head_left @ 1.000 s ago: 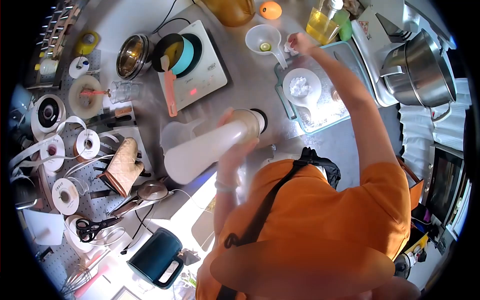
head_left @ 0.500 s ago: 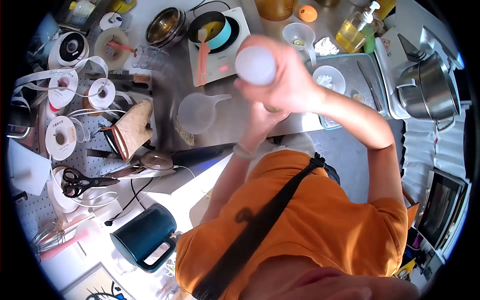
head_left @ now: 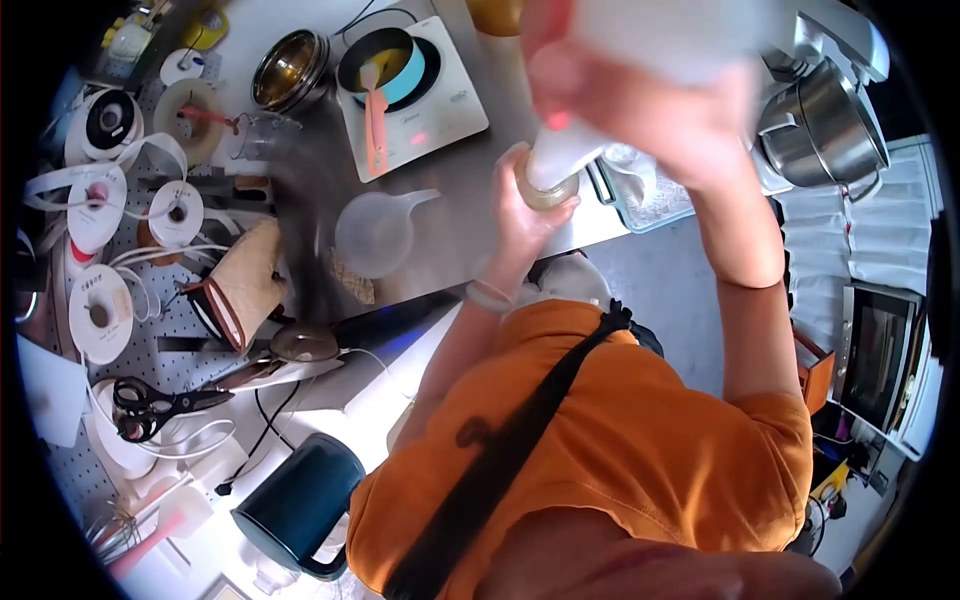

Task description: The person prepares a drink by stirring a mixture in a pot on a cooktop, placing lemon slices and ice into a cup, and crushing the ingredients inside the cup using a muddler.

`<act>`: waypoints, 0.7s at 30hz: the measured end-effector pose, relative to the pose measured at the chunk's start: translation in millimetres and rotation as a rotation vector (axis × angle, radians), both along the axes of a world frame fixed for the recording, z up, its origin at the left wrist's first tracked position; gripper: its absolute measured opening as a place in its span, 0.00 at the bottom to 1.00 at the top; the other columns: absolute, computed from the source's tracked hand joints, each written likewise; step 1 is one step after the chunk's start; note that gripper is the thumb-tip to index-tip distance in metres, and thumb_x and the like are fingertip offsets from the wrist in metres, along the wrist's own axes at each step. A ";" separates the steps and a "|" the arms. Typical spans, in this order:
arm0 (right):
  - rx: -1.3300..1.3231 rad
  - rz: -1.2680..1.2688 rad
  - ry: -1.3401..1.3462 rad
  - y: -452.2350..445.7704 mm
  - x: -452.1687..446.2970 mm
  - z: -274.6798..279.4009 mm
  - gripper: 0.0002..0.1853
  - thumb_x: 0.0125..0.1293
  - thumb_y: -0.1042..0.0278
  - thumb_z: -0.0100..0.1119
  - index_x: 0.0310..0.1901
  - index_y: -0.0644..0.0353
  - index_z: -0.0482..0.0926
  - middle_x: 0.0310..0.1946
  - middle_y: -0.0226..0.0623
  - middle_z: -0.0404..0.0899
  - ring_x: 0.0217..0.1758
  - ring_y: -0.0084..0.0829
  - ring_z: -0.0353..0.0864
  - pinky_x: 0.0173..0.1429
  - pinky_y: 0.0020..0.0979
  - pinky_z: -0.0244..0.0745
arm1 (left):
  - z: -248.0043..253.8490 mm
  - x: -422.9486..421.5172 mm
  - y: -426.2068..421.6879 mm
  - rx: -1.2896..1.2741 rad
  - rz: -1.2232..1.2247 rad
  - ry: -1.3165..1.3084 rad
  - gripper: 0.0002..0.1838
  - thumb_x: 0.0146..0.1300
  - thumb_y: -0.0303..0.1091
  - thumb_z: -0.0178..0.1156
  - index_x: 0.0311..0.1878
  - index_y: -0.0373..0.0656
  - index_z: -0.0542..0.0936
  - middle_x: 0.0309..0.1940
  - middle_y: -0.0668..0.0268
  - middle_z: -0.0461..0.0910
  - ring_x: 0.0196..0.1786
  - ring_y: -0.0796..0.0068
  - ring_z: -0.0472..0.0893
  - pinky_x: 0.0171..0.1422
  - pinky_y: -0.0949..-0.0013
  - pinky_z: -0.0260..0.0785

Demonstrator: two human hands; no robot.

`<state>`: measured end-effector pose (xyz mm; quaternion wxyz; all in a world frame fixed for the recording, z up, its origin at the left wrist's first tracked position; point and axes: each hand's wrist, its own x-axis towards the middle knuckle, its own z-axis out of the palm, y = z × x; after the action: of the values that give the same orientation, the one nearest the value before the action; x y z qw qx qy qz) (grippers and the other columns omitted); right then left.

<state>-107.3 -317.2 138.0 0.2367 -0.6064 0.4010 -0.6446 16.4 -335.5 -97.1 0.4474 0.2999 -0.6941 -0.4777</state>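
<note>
My left hand (head_left: 528,215) is closed round a small clear jar (head_left: 548,192) near the counter's front edge. Above it, my right hand (head_left: 650,110) grips a large whitish bottle (head_left: 660,35), blurred and close to the camera. The bottle is tipped, and its narrow end reaches down to the jar's mouth. What is inside the jar is too small to tell. To the left of the jar, a translucent handled funnel or cup (head_left: 375,235) lies on the steel counter (head_left: 455,225).
A turquoise pan (head_left: 400,80) with a pink spatula (head_left: 376,130) sits on a white hob (head_left: 440,125). Metal bowls (head_left: 290,72) stand behind left. A pegboard holds ribbon spools (head_left: 98,200), scissors (head_left: 150,408) and a mitt (head_left: 245,280). A tray (head_left: 650,205) and steel pot (head_left: 825,125) are right.
My right hand has come from beside the tray onto the bottle. The bottle, earlier in my left hand, has been raised and tipped and now meets the jar. The view has shifted.
</note>
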 end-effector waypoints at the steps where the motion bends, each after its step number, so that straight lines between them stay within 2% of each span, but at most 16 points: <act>1: -0.062 0.135 0.072 3.0 -10.2 3.6 0.07 0.49 0.73 0.63 0.30 0.64 0.76 0.24 0.31 0.77 0.28 0.23 0.77 0.32 0.26 0.73 | 1.9 -0.9 -0.5 0.004 -0.008 0.035 0.43 0.35 0.35 0.76 0.58 0.39 0.66 0.52 0.57 0.70 0.55 0.60 0.72 0.61 0.60 0.65; 2: -0.119 0.271 0.141 6.2 -14.8 6.0 0.07 0.52 0.71 0.61 0.30 0.64 0.75 0.20 0.32 0.73 0.25 0.25 0.74 0.29 0.26 0.70 | 1.4 2.0 1.2 0.021 -0.029 0.075 0.43 0.36 0.35 0.76 0.58 0.39 0.65 0.52 0.57 0.70 0.55 0.60 0.72 0.61 0.60 0.65; 3: 0.124 -0.047 0.084 7.3 2.8 -33.4 0.13 0.41 0.70 0.68 0.30 0.63 0.78 0.28 0.34 0.79 0.32 0.23 0.79 0.38 0.25 0.75 | -2.3 1.3 -1.6 0.026 -0.047 0.122 0.43 0.37 0.35 0.76 0.59 0.39 0.65 0.52 0.57 0.70 0.55 0.61 0.73 0.61 0.60 0.65; 4: 0.042 -0.077 0.107 -3.1 10.2 -88.5 0.16 0.41 0.69 0.67 0.34 0.64 0.78 0.27 0.33 0.79 0.31 0.23 0.78 0.38 0.26 0.75 | -19.9 -2.5 -7.8 -0.029 -0.061 0.187 0.43 0.38 0.37 0.76 0.59 0.40 0.65 0.52 0.57 0.70 0.55 0.62 0.73 0.60 0.60 0.65; 5: 0.020 -0.055 0.060 2.7 11.4 -87.8 0.18 0.41 0.69 0.66 0.37 0.64 0.77 0.27 0.33 0.78 0.30 0.24 0.78 0.38 0.27 0.75 | -41.7 -6.3 -7.2 0.165 -0.095 0.220 0.43 0.38 0.38 0.76 0.59 0.39 0.65 0.54 0.59 0.70 0.57 0.64 0.72 0.60 0.60 0.65; 7: 0.141 0.011 0.071 2.1 23.4 -67.3 0.17 0.39 0.70 0.65 0.35 0.64 0.76 0.25 0.36 0.77 0.28 0.28 0.78 0.37 0.28 0.75 | -1.5 6.1 -0.8 0.113 -0.200 0.097 0.41 0.41 0.35 0.75 0.60 0.38 0.65 0.56 0.61 0.69 0.60 0.67 0.70 0.61 0.61 0.65; 8: 0.065 0.013 0.094 4.2 28.8 -43.4 0.17 0.38 0.69 0.65 0.33 0.64 0.76 0.25 0.38 0.76 0.27 0.31 0.78 0.36 0.30 0.75 | 46.2 5.8 14.8 0.506 -0.139 0.029 0.31 0.47 0.28 0.71 0.56 0.37 0.69 0.50 0.64 0.73 0.52 0.72 0.75 0.57 0.67 0.68; 10: -0.005 0.019 0.111 2.7 35.5 -6.7 0.17 0.38 0.69 0.65 0.32 0.64 0.75 0.24 0.39 0.75 0.26 0.34 0.78 0.34 0.32 0.76 | 50.1 11.7 13.1 0.433 -0.179 0.019 0.31 0.47 0.28 0.71 0.56 0.37 0.69 0.50 0.64 0.73 0.52 0.72 0.75 0.57 0.67 0.68; 12: -0.406 -0.193 0.212 0.0 32.8 7.9 0.18 0.36 0.66 0.67 0.30 0.64 0.74 0.22 0.41 0.75 0.27 0.39 0.80 0.33 0.36 0.76 | 39.8 10.3 6.5 0.360 -0.189 0.015 0.31 0.47 0.28 0.71 0.56 0.37 0.69 0.50 0.63 0.73 0.52 0.72 0.75 0.57 0.66 0.68; 13: -0.151 -0.072 0.105 1.0 32.2 -25.9 0.17 0.37 0.67 0.67 0.30 0.64 0.74 0.22 0.43 0.76 0.27 0.42 0.80 0.33 0.35 0.76 | 33.9 10.7 3.1 0.326 -0.185 0.017 0.31 0.47 0.28 0.71 0.56 0.37 0.69 0.50 0.63 0.73 0.52 0.72 0.75 0.57 0.66 0.68; 15: 0.098 -0.082 0.035 -7.0 29.3 -83.0 0.17 0.37 0.69 0.67 0.31 0.64 0.74 0.23 0.45 0.76 0.28 0.44 0.81 0.34 0.35 0.77 | 28.9 7.1 1.7 0.301 -0.174 0.011 0.31 0.47 0.28 0.71 0.56 0.37 0.69 0.50 0.63 0.73 0.52 0.72 0.75 0.57 0.66 0.68; 16: 0.095 -0.076 0.031 -9.1 27.3 -85.0 0.17 0.37 0.69 0.67 0.31 0.64 0.74 0.23 0.45 0.76 0.28 0.44 0.81 0.34 0.35 0.77 | 31.1 8.9 2.5 0.295 -0.168 -0.004 0.31 0.47 0.28 0.71 0.56 0.37 0.69 0.50 0.63 0.73 0.52 0.72 0.75 0.57 0.66 0.68; 18: 0.036 0.018 0.031 -4.9 30.1 -88.5 0.18 0.37 0.71 0.68 0.32 0.62 0.73 0.25 0.39 0.77 0.28 0.39 0.81 0.33 0.32 0.74 | 36.6 13.5 5.7 0.313 -0.159 -0.044 0.31 0.47 0.28 0.71 0.56 0.37 0.69 0.50 0.63 0.73 0.52 0.72 0.75 0.57 0.66 0.68; 19: 0.022 0.044 0.042 -4.9 27.9 -89.0 0.19 0.37 0.70 0.69 0.33 0.62 0.73 0.25 0.40 0.76 0.28 0.43 0.80 0.33 0.32 0.74 | 39.2 14.9 7.2 0.324 -0.152 -0.052 0.31 0.47 0.28 0.71 0.56 0.37 0.69 0.50 0.63 0.73 0.52 0.72 0.75 0.57 0.66 0.68; 21: 0.029 0.052 0.060 0.2 28.5 -90.0 0.19 0.37 0.69 0.70 0.34 0.60 0.74 0.26 0.38 0.77 0.30 0.41 0.81 0.33 0.31 0.74 | 43.3 19.8 7.3 0.338 -0.127 -0.076 0.31 0.47 0.27 0.71 0.56 0.37 0.69 0.50 0.63 0.73 0.52 0.72 0.75 0.57 0.66 0.68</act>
<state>-78.7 -317.1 48.0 0.2499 -0.6324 0.4013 -0.6137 36.2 -328.2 -53.8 0.3330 0.3444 -0.6377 -0.6032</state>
